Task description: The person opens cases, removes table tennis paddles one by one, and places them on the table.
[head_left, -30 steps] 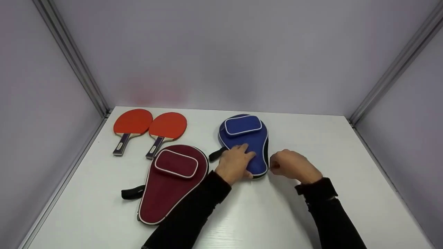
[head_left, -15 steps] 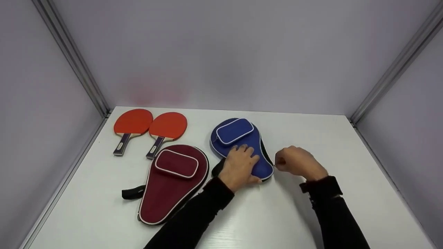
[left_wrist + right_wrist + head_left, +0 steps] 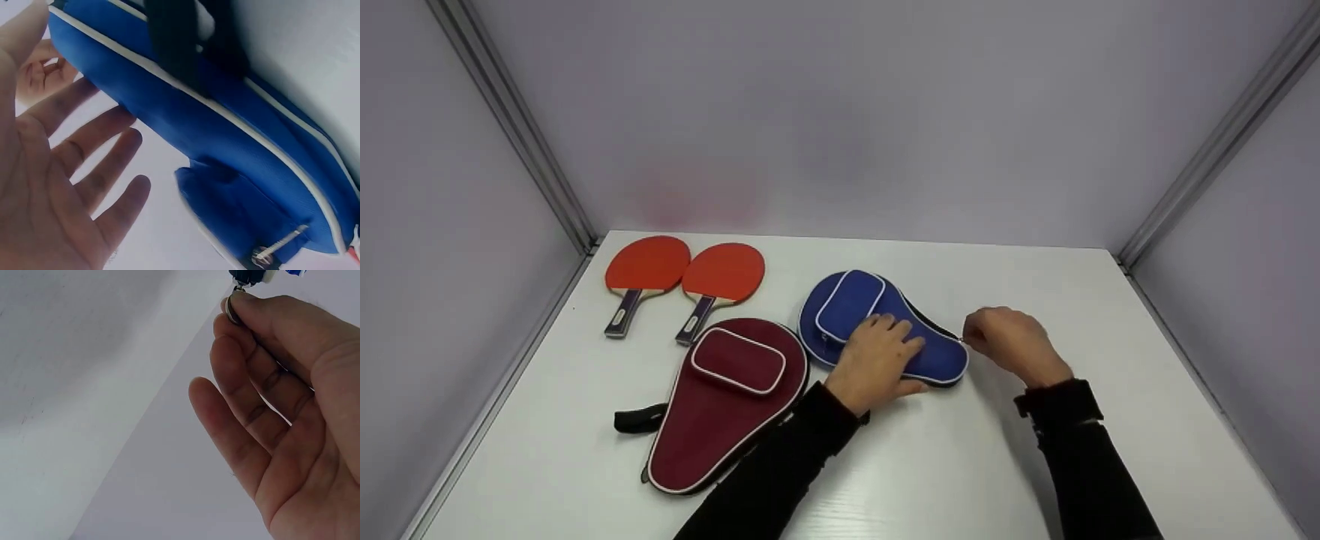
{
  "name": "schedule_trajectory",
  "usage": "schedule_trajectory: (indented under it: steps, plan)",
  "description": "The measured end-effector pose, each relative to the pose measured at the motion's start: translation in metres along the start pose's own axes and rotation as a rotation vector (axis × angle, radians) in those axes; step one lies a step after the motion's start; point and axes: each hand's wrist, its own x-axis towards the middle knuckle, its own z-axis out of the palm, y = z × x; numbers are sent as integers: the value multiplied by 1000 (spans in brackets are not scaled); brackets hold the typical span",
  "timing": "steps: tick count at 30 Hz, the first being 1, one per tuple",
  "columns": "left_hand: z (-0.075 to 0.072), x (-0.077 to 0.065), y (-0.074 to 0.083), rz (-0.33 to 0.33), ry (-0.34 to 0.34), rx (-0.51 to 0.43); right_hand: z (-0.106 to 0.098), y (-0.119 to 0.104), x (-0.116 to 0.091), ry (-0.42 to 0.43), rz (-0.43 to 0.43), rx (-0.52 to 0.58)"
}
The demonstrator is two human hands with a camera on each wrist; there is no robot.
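A blue table tennis bat case with white piping and a small front pocket lies on the white table, its narrow end pointing right. My left hand rests on the case with fingers spread; the left wrist view shows those fingers straight and touching its side. Beside the narrow end, my right hand pinches a metal zipper pull between thumb and forefinger. Along the case's far right side a dark strip of zipper shows. The case's black strap is hidden under my left hand in the head view.
A burgundy bat case with a black strap lies at the left front, against the blue case's rounded end. Two red table tennis bats lie side by side at the back left. Pale panels enclose the table.
The blue case has turned counterclockwise, its narrow end swinging right and its round end shifting left. My right hand has moved right with the zipper pull. The burgundy case has shifted slightly left.
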Motion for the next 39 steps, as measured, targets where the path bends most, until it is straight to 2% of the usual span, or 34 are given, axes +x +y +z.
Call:
schedule_trajectory:
  steps: [4,8,13,27,37,39]
  plan:
    - [-4,-4,-13,-20,-32,-55,0,2,-1,18,13,4]
    - [-7,-9,-25,-113,-100,-137,-1,3,-3,21,14,19]
    - [-6,-13,-35,-211,-129,-223,-1,4,-2,11,22,25]
    - [6,-7,-37,-259,-94,-229,-4,6,-2,-70,82,69]
    - [5,7,-38,-300,-158,-258,-7,9,-6,-151,100,119]
    - [17,12,-39,-305,-138,-265,-9,9,-6,-164,102,128]
